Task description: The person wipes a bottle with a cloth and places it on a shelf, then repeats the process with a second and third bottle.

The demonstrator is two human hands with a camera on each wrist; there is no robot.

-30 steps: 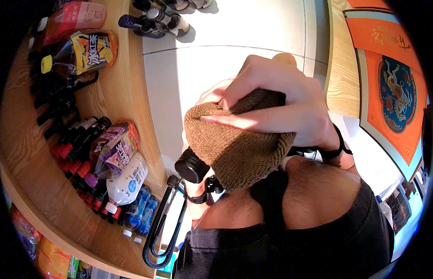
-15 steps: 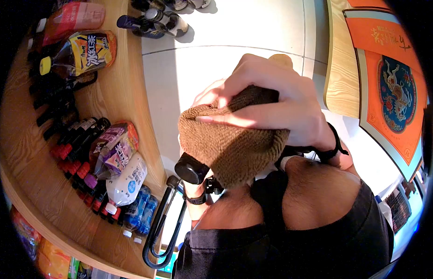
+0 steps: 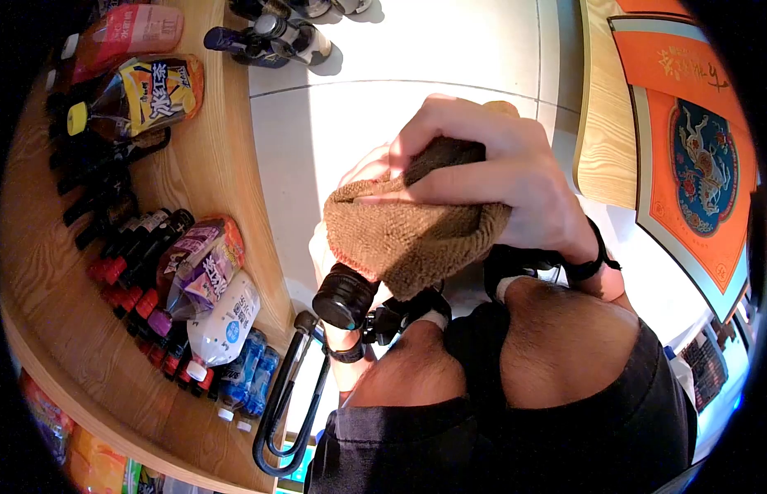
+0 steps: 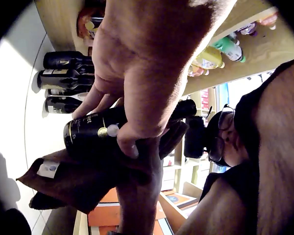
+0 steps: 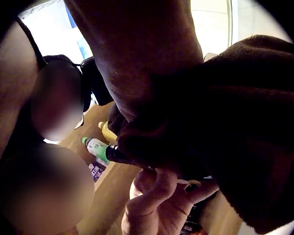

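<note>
A dark glass bottle with a gold-trimmed label [image 4: 90, 129] lies across my left hand [image 4: 132, 83], whose fingers and thumb grip its body. Its black-capped neck [image 3: 344, 296] sticks out toward my knees in the head view. My right hand [image 3: 507, 177] holds a brown towel [image 3: 412, 235] wrapped over the bottle, with the thumb lying along the cloth. The towel hides most of the bottle and of the left hand in the head view. A white tag [image 4: 48, 169] shows on a hanging corner of the cloth.
Several dark bottles [image 3: 293, 41] stand on the tiled floor ahead. At left, a wooden shelf [image 3: 223, 123] holds drink bottles, among them an iced tea bottle [image 3: 157, 95]. A black curved tube frame [image 3: 276, 412] stands beside it. Orange printed boxes [image 3: 701, 173] are at right.
The towel has shifted up along the bottle with my right hand, so more of the black neck shows. The right fingers have bunched the cloth more tightly.
</note>
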